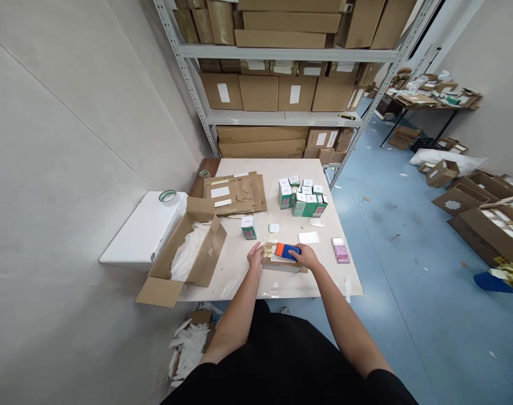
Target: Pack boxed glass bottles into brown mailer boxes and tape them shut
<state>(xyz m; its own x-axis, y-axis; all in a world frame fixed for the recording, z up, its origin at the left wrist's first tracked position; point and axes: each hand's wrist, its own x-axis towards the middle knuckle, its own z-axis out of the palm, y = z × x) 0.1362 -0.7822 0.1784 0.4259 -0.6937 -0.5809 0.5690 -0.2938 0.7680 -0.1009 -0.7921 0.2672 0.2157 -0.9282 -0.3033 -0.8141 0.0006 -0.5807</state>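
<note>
A small cardboard box (282,262) lies on the white table (239,281) near its front edge. My left hand (255,256) rests on the box's left end, fingers pressed against it. My right hand (306,256) grips an orange and blue tape dispenser (287,250) that sits on top of the box. A single green and white carton (248,227) stands just behind my left hand. A small white label (274,228) and a white card (309,237) lie on the table beyond the box.
A cluster of green and white cartons (302,197) stands at the table's far right. Flattened cardboard (235,194) lies at the far left. An open box with white paper (191,250) hangs off the left edge. Tape roll (167,196) sits on a white unit. Shelving with boxes (277,90) stands behind.
</note>
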